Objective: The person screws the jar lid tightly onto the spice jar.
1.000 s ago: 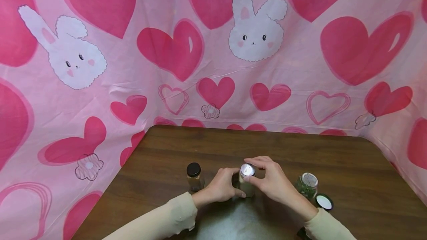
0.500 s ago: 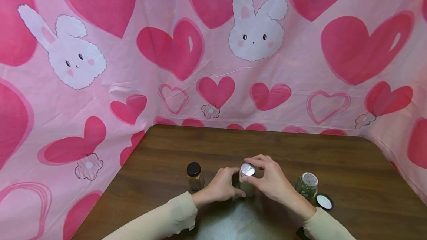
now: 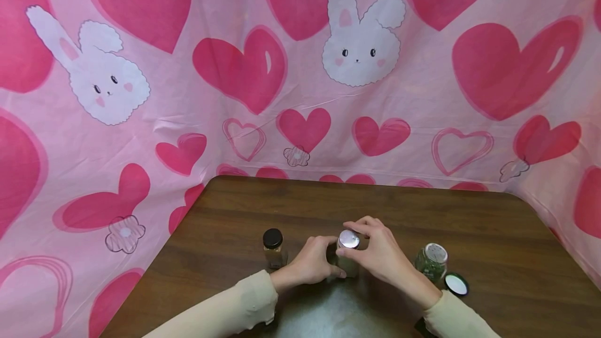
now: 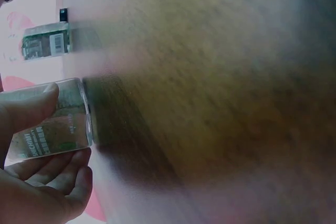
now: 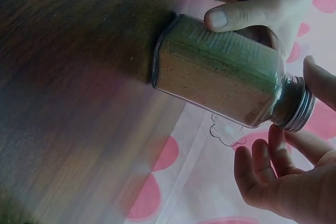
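Note:
A clear, square-sided spice jar [image 5: 220, 74] of brownish powder stands upright on the table, a printed label on its side. My left hand [image 3: 311, 262] grips its body, thumb on one side and fingers on the other. My right hand [image 3: 382, 252] pinches the silver lid [image 3: 349, 239] at the top between thumb and fingers. In the right wrist view the ridged edge of this lid sits on the jar's neck. The left wrist view shows the jar's base at the tabletop.
Left of my hands stands a black-capped spice jar [image 3: 274, 248]. To the right is a jar of green herbs [image 3: 432, 262] with a perforated top, and a black-rimmed cap [image 3: 456, 284] lies beside it, white inside up. A dark object shows partly under my right sleeve. Heart-and-bunny cloth [image 3: 300, 77] surrounds the wooden table [image 3: 281, 200].
My right thumb has shifted slightly to the left along the near edge of the lid, and the right fingers have turned a little with it. The left hand and jar stay in place.

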`<state>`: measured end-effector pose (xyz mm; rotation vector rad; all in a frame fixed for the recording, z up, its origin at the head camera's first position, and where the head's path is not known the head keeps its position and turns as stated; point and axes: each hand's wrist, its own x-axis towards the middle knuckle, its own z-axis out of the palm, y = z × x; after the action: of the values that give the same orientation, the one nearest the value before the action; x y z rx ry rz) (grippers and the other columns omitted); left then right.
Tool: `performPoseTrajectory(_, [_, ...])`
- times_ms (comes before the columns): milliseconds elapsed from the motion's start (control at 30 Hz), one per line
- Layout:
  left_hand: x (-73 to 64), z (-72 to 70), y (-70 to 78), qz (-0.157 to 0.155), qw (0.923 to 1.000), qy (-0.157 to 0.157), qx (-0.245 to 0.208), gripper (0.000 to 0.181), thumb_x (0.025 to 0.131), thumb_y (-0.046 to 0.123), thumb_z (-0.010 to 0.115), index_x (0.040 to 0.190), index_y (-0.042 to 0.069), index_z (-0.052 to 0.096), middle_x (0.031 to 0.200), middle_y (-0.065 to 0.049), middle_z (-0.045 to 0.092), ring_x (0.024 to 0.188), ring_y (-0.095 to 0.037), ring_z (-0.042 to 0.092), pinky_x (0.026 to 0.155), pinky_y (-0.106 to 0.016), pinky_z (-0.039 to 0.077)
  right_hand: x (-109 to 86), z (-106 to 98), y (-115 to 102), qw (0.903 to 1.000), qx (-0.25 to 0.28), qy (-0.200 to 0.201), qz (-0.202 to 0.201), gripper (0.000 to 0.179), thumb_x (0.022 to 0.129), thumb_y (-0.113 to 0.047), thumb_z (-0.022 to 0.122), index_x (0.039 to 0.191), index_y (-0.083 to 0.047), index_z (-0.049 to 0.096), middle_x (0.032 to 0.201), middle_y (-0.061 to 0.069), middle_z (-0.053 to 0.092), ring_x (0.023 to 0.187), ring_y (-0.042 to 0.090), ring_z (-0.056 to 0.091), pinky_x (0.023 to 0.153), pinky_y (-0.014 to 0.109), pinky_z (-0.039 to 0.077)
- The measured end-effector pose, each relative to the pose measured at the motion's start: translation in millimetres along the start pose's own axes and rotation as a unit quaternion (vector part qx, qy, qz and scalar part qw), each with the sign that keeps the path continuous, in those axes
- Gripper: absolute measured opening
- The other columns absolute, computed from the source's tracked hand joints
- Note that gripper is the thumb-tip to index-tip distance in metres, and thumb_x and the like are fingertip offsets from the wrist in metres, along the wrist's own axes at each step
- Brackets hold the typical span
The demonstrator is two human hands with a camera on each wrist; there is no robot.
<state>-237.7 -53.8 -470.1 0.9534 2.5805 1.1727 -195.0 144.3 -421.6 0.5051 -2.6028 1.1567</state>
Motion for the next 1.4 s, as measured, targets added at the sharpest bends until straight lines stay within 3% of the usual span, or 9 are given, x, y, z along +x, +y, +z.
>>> performPoseTrajectory(167, [0.1, -0.1, 0.1, 0.001, 1.0, 0.001, 0.0, 0.051, 0.074, 0.016, 0.099, 0.118, 0.012, 0.074, 0.106, 0.013, 0.073, 0.095, 0.0, 0.063, 0.085, -0.025, 0.052, -1.5, 0, 3, 0.9999, 0.002, 0.004, -0.017, 0.063, 0.075, -0.031, 0.098, 0.13, -0.01, 0.075, 0.103, -0.006, 0.063, 0.091, 0.018, 0.058, 0.076, 0.034, 0.051])
performPoseTrajectory(300, [0.2, 0.2, 0.0, 0.004, 1.0, 0.002, 0.003, 0.048, 0.073, 0.015, 0.099, 0.114, 0.012, 0.075, 0.101, 0.014, 0.072, 0.091, 0.0, 0.062, 0.082, -0.023, 0.052, -4.4, -6, 7, 0.9992, 0.036, -0.005, -0.019, 0.066, 0.077, -0.031, 0.097, 0.135, -0.013, 0.071, 0.115, -0.003, 0.062, 0.101, 0.026, 0.064, 0.085, 0.044, 0.056])
performPoseTrajectory(467, [-0.5, 0.3, -0.1, 0.001, 1.0, 0.002, 0.002, 0.048, 0.073, 0.015, 0.1, 0.113, 0.012, 0.074, 0.099, 0.015, 0.071, 0.089, 0.0, 0.062, 0.081, -0.024, 0.051, -6.9, -16, 11, 0.991, 0.118, -0.059, -0.022, 0.061, 0.087, -0.02, 0.089, 0.142, -0.011, 0.064, 0.137, 0.004, 0.065, 0.121, 0.034, 0.063, 0.099, 0.056, 0.051])
performPoseTrajectory(600, [-1.1, 0.0, 0.1, -0.004, 1.0, 0.0, 0.001, 0.048, 0.074, 0.016, 0.099, 0.114, 0.011, 0.074, 0.099, 0.014, 0.071, 0.09, 0.0, 0.062, 0.082, -0.024, 0.052, -7.8, -21, 14, 0.9795, 0.167, -0.108, -0.031, 0.059, 0.094, -0.013, 0.081, 0.147, -0.003, 0.058, 0.144, 0.012, 0.063, 0.126, 0.038, 0.061, 0.104, 0.062, 0.045])
performPoseTrajectory(733, [-1.2, -0.2, 0.5, -0.005, 1.0, 0.0, 0.001, 0.05, 0.074, 0.015, 0.099, 0.116, 0.011, 0.073, 0.102, 0.013, 0.072, 0.093, 0.0, 0.063, 0.084, -0.025, 0.052, -7.2, -22, 16, 0.9728, 0.19, -0.127, -0.037, 0.055, 0.097, -0.011, 0.078, 0.147, -0.001, 0.057, 0.142, 0.014, 0.064, 0.127, 0.038, 0.06, 0.106, 0.06, 0.044])
performPoseTrajectory(933, [-0.8, -0.5, 0.4, -0.004, 1.0, -0.001, -0.003, 0.051, 0.074, 0.014, 0.099, 0.117, 0.01, 0.073, 0.103, 0.013, 0.072, 0.094, 0.0, 0.063, 0.086, -0.025, 0.052, -4.7, -21, 18, 0.9714, 0.195, -0.13, -0.039, 0.05, 0.098, -0.01, 0.076, 0.145, -0.004, 0.061, 0.137, 0.01, 0.067, 0.125, 0.033, 0.062, 0.105, 0.042, 0.048])
performPoseTrajectory(1100, [-0.7, -0.6, 0.4, -0.005, 1.0, -0.002, -0.006, 0.051, 0.074, 0.014, 0.099, 0.118, 0.011, 0.073, 0.104, 0.013, 0.072, 0.095, 0.0, 0.063, 0.087, -0.026, 0.052, -3.3, -20, 18, 0.9711, 0.193, -0.133, -0.044, 0.048, 0.098, -0.011, 0.075, 0.144, -0.002, 0.062, 0.137, 0.009, 0.068, 0.123, 0.031, 0.063, 0.105, 0.048, 0.048])
performPoseTrajectory(1400, [-0.9, -1.2, 1.1, -0.013, 0.9998, -0.007, -0.012, 0.051, 0.075, 0.014, 0.098, 0.119, 0.011, 0.073, 0.104, 0.013, 0.072, 0.094, -0.001, 0.063, 0.086, -0.026, 0.052, -2.0, -17, 19, 0.9714, 0.194, -0.129, -0.046, 0.045, 0.098, -0.011, 0.075, 0.141, -0.002, 0.064, 0.132, 0.01, 0.07, 0.119, 0.029, 0.065, 0.103, 0.048, 0.05])
